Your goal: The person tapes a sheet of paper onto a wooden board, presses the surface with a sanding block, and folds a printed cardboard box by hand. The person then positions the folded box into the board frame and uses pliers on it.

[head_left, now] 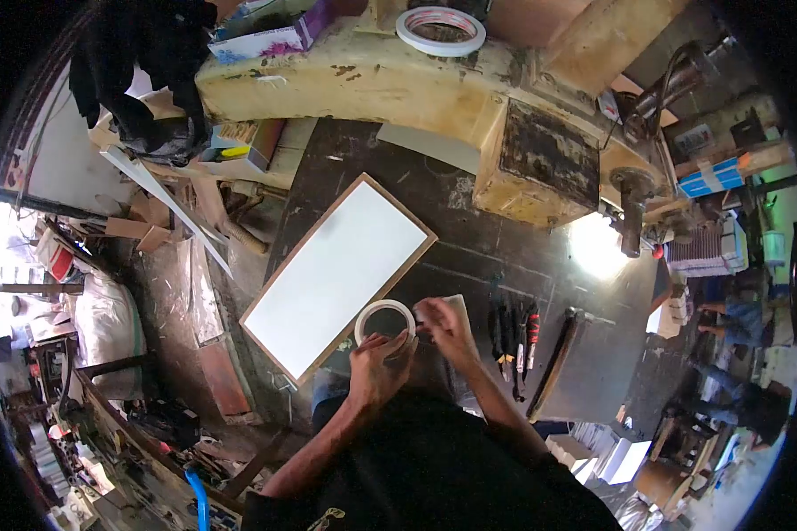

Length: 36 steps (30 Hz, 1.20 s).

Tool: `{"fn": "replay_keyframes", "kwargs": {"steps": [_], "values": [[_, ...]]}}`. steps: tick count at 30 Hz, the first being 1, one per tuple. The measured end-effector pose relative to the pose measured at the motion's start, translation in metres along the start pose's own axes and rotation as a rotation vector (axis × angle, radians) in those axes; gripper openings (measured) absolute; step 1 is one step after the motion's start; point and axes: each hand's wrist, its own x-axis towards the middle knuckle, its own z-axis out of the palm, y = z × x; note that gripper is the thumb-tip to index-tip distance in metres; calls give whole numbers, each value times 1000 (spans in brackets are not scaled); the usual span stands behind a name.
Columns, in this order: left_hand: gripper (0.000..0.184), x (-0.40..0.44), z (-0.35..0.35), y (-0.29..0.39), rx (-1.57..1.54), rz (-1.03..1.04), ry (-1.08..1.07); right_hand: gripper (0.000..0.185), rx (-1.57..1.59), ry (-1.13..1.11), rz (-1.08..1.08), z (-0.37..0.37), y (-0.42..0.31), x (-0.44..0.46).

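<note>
A roll of white tape (385, 305) is held upright in my left hand (379, 370), whose fingers wrap its lower edge. Close to the roll's right side is my right hand (447, 329), its fingers bent together; whatever they pinch is too small to make out. Beyond both hands, a white rectangular panel with a brown wooden border (338, 270) lies at a slant on the dark tabletop (469, 239). The roll overlaps the panel's near right edge in view.
Pliers and other hand tools (521, 332) lie right of my hands, beside a long bar (558, 358). A large yellowish machine (345, 80) spans the far side, with another tape roll (440, 31) on it. People (748, 398) are at the far right.
</note>
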Motion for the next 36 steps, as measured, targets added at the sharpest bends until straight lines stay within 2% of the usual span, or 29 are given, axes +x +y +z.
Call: {"fn": "replay_keyframes", "kwargs": {"steps": [1,2,3,4,5,6,7,8,11,13,14,15,16,17,19,20,21,23,24,26,27,28,29,30,31,33,34,36], "values": [[32,-3,2,-13,-17,-34,-144,17,-72,-43,-30,8,12,-6],[32,-5,7,-25,-14,-31,-146,18,-145,-87,-69,12,23,-12],[35,-5,14,-38,3,109,-260,23,-314,-20,-135,6,23,-19],[38,-7,21,-52,20,245,-370,23,-314,-24,-142,-5,29,-17],[42,-12,34,-68,-38,224,-455,24,-367,80,-236,-17,41,-16],[42,-9,34,-63,-37,221,-455,26,-419,186,-327,-22,49,-16],[40,2,32,-49,-51,169,-443,28,-23,340,-82,-16,30,-17],[39,12,29,-35,-68,115,-431,27,-83,276,7,-28,19,-15],[39,44,2,18,-76,102,-340,30,-186,187,18,-43,28,-4],[39,61,-14,47,-73,76,-271,36,-630,59,48,-52,16,4],[35,71,-27,61,-172,36,-202,36,-633,59,47,-56,12,4],[31,78,-41,79,-267,-7,-129,39,-720,-93,-31,-63,9,4],[27,76,-60,106,-624,-43,-184,42,-801,-255,-109,-69,9,3],[26,75,-78,134,-978,-99,-233,46,-777,-378,-199,-77,40,3],[25,67,-105,174,-1449,83,-417,36,-845,-332,-237,-62,1,-13],[25,62,-112,189,-1563,235,-503,30,-919,-354,-159,-52,-1,-13],[25,57,-117,202,-1637,353,-569,30,-905,-383,-155,-42,6,-20],[24,55,-116,213,-1701,507,-671,17,-874,-139,-144,-33,23,-19],[23,54,-113,215,-1705,556,-718,17,-879,-134,-154,-32,29,-19],[22,57,-99,202,-1618,546,-776,12,-945,-73,-141,-26,37,-27],[22,61,-87,187,-1464,478,-783,13,-956,-68,-90,-21,19,-32],[22,61,-66,153,-1103,375,-742,16,-909,-76,-87,-20,23,-34],[35,58,-38,100,-572,357,-697,18,-852,-85,-175,-23,40,-37],[63,66,-24,73,-197,87,-707,21,-798,-100,-268,-27,53,-38],[90,63,1,24,-23,186,-616,21,-804,-92,-272,-28,40,-37],[100,39,41,-53,45,2,-575,26,-730,-116,-138,-23,11,-34],[100,41,36,-58,47,10,-579,28,-703,-119,-94,-23,7,-32],[105,42,32,-64,222,139,-691,28,-915,-78,-257,-31,17,-33]]}}
